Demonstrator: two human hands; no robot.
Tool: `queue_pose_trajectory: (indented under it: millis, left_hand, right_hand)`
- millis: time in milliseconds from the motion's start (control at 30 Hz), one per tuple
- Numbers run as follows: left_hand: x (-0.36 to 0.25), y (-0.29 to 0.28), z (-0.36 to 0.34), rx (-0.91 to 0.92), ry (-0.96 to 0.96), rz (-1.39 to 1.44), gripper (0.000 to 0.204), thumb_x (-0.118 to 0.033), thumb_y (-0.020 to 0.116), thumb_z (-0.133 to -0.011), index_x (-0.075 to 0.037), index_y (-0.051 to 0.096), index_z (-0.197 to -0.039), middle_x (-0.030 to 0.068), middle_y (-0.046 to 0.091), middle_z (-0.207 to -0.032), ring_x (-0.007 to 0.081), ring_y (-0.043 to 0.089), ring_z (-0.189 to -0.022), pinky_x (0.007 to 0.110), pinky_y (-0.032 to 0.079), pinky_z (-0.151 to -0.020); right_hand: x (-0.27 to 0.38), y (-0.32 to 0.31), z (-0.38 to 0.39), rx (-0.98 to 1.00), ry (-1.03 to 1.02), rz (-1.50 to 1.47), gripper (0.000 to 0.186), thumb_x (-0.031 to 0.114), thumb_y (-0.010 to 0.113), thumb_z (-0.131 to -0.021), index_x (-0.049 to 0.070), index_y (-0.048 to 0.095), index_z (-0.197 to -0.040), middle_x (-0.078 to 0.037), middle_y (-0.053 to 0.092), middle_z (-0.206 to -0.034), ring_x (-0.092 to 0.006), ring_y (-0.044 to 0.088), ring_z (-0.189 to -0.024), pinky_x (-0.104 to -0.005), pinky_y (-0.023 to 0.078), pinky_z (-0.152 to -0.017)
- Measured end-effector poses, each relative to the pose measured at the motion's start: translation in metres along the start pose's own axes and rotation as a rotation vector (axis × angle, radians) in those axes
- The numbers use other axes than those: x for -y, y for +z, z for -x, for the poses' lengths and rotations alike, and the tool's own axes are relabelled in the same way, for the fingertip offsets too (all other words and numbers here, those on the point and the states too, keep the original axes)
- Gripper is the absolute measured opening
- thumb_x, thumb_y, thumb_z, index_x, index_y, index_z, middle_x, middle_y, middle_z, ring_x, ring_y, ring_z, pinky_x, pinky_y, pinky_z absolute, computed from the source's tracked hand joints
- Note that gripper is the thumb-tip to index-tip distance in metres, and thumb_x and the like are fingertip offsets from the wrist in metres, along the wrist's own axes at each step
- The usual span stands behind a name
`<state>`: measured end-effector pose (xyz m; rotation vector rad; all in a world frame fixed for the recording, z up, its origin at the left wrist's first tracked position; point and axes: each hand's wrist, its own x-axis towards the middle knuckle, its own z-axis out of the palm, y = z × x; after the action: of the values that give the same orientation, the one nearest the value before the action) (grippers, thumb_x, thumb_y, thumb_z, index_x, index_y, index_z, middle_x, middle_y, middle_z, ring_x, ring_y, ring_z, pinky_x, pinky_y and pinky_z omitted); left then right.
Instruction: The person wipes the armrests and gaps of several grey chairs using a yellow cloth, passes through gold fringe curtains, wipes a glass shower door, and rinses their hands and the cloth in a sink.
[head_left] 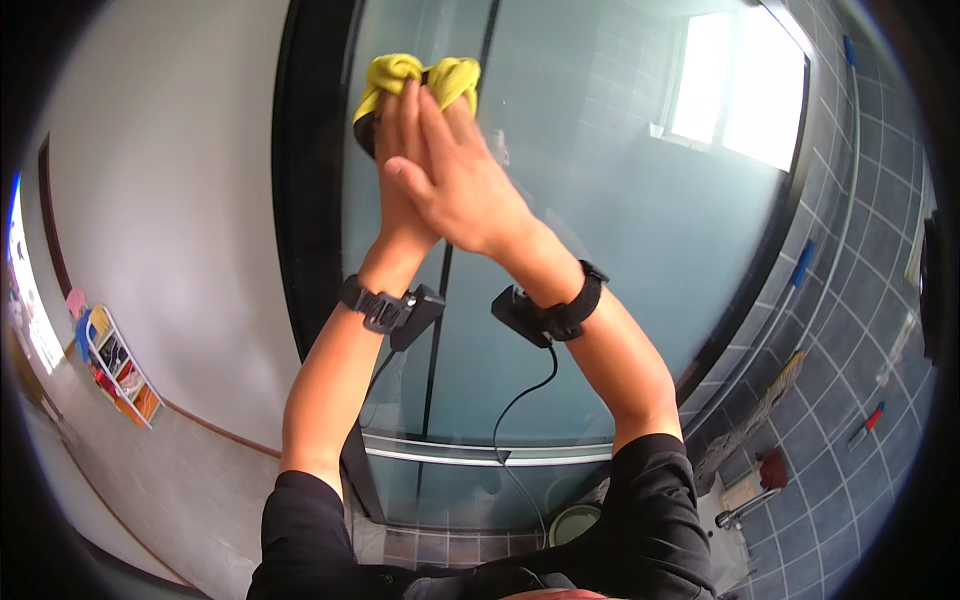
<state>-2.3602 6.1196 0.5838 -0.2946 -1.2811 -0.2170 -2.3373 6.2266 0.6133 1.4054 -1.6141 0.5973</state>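
Note:
A yellow cloth with a dark edge is bunched against the frosted glass door, high up near the black frame. My left hand presses it to the pane, and most of its fingers are hidden. Across the back of that hand lies my right hand, flat, with its fingers stretched up to the cloth's lower folds. Each wrist wears a black strap with a small black box, and a thin black cable hangs from the right one.
A metal rail crosses the door low down. Blue-grey tiled wall on the right has long poles leaning against it, with a tap below. At left are a white wall and a small rack. A green basin sits low.

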Motion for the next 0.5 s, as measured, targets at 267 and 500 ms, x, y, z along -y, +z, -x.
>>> queue_pose_trajectory:
  millis: [267, 500]
  left_hand:
    - [-0.139, 0.095, 0.0, 0.09, 0.011, 0.209, 0.061, -0.028, 0.058, -0.087, 0.005, 0.035, -0.133, 0.0232, 0.042, -0.127, 0.0392, 0.037, -0.125, 0.056, 0.033, -0.101]
    - [-0.29, 0.178, 0.028, 0.287, 0.033, 0.357, 0.065, -0.021, 0.057, -0.087, 0.002, 0.03, -0.141, 0.0237, 0.035, -0.137, 0.0395, 0.032, -0.132, 0.055, 0.029, -0.107]
  right_hand:
    - [-0.064, -0.114, 0.088, -0.086, 0.273, 0.006, 0.071, 0.027, 0.052, -0.09, 0.002, 0.02, -0.148, -0.025, 0.026, -0.149, -0.0408, 0.021, -0.14, -0.0423, 0.023, -0.114]
    - [-0.144, -0.226, 0.2, -0.214, 0.429, -0.008, 0.064, 0.029, 0.047, -0.095, -0.001, 0.023, -0.147, -0.022, 0.026, -0.151, -0.0341, 0.019, -0.143, -0.0387, 0.018, -0.115]
